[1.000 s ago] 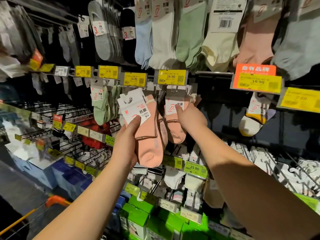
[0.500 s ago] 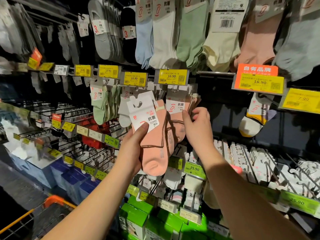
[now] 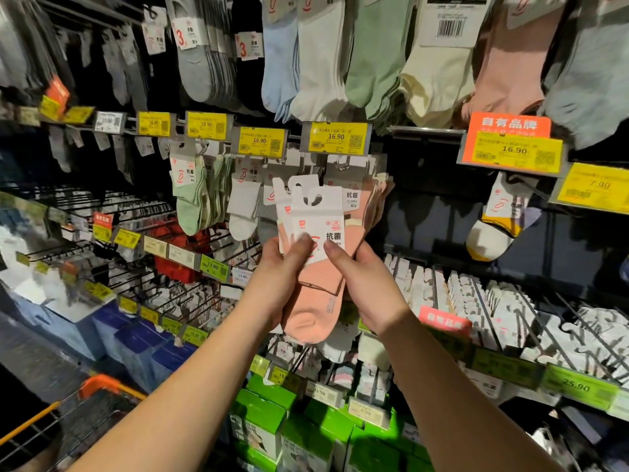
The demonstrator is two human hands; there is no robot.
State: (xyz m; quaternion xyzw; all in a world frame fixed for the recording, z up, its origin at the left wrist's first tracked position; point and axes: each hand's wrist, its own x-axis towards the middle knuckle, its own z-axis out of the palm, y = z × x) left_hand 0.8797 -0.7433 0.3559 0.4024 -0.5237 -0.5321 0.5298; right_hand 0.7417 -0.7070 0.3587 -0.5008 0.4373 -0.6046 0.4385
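Note:
Packs of pink socks [image 3: 315, 298] with white card labels [image 3: 320, 216] sit between both hands, in front of a shop's sock display. My left hand [image 3: 275, 284] grips the packs from the left, its thumb pressed on the front label. My right hand [image 3: 366, 287] holds them from the right, thumb on the label too. More pink socks [image 3: 372, 202] hang on the hook behind, under a yellow 16.90 price tag [image 3: 335, 137].
Green socks [image 3: 189, 202] and white socks [image 3: 242, 209] hang to the left. Rows of socks fill the upper hooks. Metal hooks with white packs [image 3: 493, 301] jut out at right. Green boxes [image 3: 265, 420] stand below. A shopping cart with an orange handle [image 3: 98, 386] is at lower left.
My right hand left the hanging pink socks, bringing a pack down, and now joins my left hand on the packs. The packs have shifted right and lower.

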